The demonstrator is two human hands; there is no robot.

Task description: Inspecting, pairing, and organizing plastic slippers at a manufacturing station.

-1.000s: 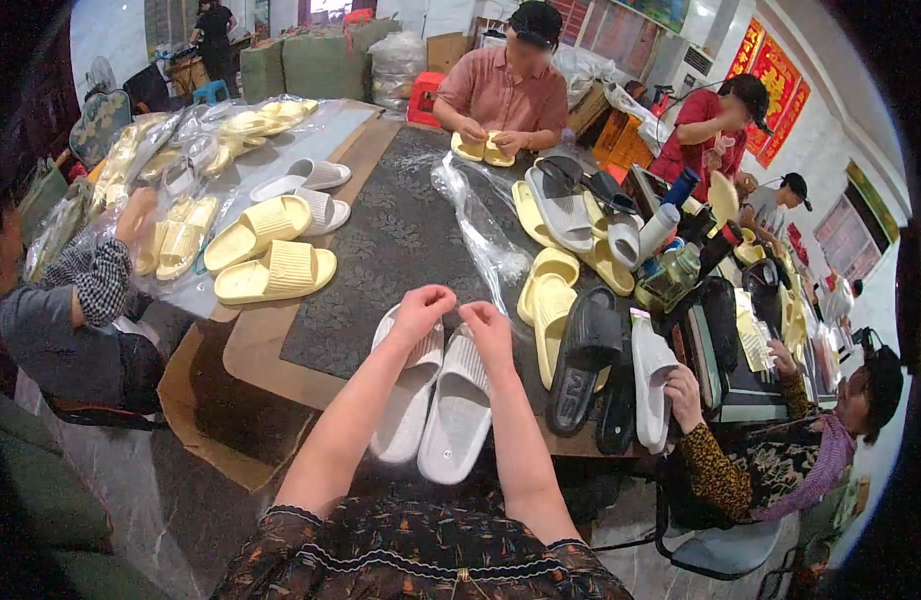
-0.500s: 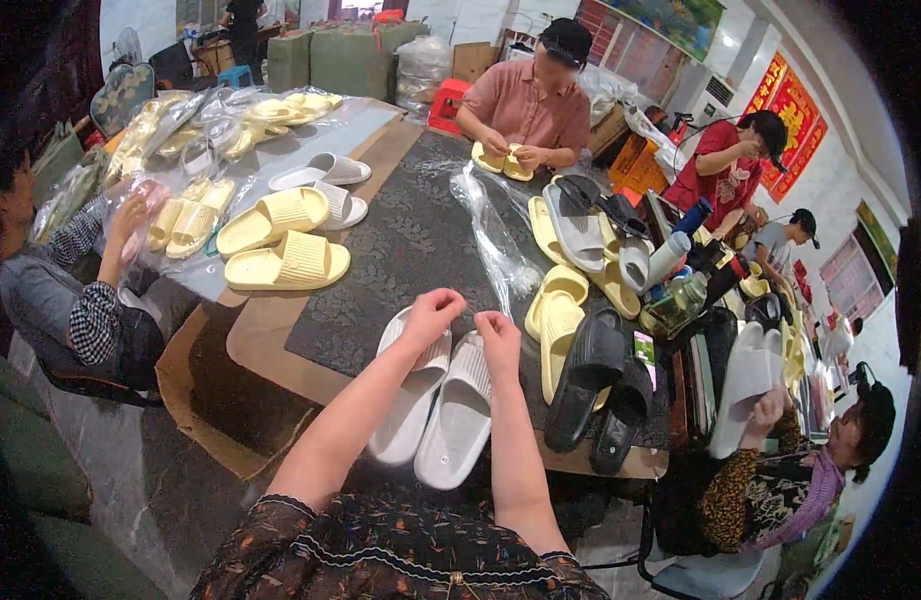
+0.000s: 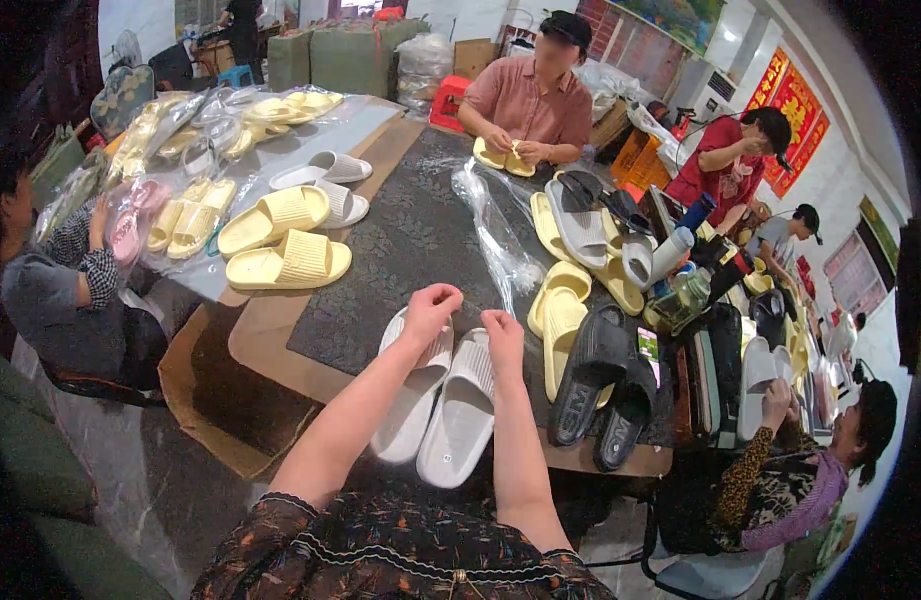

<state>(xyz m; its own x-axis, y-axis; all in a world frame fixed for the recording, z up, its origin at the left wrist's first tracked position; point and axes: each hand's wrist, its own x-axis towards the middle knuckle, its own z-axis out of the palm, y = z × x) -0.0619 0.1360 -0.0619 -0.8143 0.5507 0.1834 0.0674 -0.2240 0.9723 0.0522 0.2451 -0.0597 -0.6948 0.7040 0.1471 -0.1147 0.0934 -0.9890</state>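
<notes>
A pair of light grey-white ribbed slide slippers (image 3: pixel 458 425) rests at the near table edge, toes pointing away from me. Above the left slipper's strap, my left hand (image 3: pixel 430 315) is closed in a pinch. My right hand (image 3: pixel 503 338) pinches likewise over the right slipper's strap, a short gap away. Whatever is between the fingertips is too small to make out. Just beyond my hands lies a clear plastic bag (image 3: pixel 490 230) with thin white strands.
Yellow slippers (image 3: pixel 290 262) stand to the left, with bagged slippers behind. To my right are black slippers (image 3: pixel 588 375), yellow slippers (image 3: pixel 558 315), a phone (image 3: pixel 648 350) and a glass jar (image 3: pixel 677 303). Co-workers sit around the table (image 3: pixel 380 215), handling slippers.
My hands keep nearly the same pinched pose over the slippers. The person at the left has moved a hand, and pink slippers show there. At the right, a co-worker's pale slippers have shifted.
</notes>
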